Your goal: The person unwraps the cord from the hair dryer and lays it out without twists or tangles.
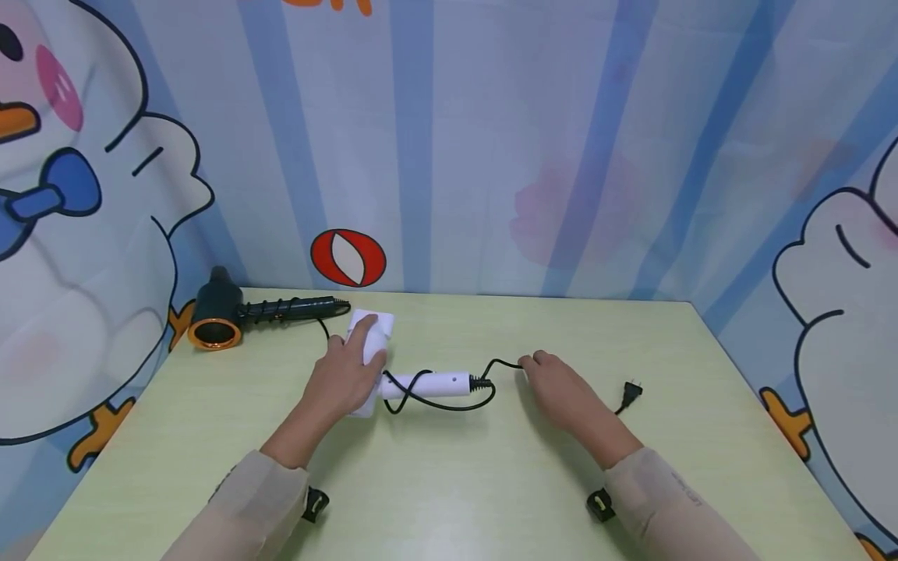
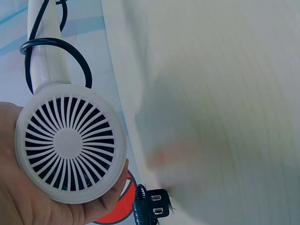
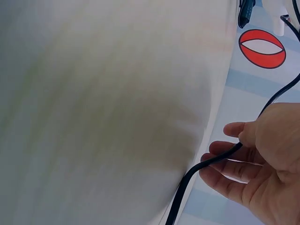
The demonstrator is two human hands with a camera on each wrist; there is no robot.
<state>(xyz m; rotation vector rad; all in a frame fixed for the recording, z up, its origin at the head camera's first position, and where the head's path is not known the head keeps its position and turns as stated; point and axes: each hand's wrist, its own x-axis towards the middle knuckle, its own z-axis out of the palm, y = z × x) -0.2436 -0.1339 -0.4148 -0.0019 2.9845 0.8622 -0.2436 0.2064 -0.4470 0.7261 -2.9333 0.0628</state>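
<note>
My left hand (image 1: 344, 374) grips the head of a white hair dryer (image 1: 431, 385) above the table. Its round vent grille (image 2: 68, 143) faces the left wrist camera, with the fingers curled behind it. The dryer's handle points right in the head view, and its black cord (image 3: 185, 180) loops loosely around that handle. To the right, my right hand (image 1: 561, 389) pinches the cord between thumb and fingers. A black two-pin plug (image 1: 632, 392) sits on the table beyond the right wrist, partly trailing cord behind the forearm.
A dark hair dryer (image 1: 217, 305) with an orange-rimmed opening stands at the table's back left, cord wound around its handle (image 1: 291, 309). A black plug (image 2: 157, 203) shows beside that handle in the left wrist view. A printed curtain (image 1: 477, 156) rises behind the pale table (image 1: 449, 491).
</note>
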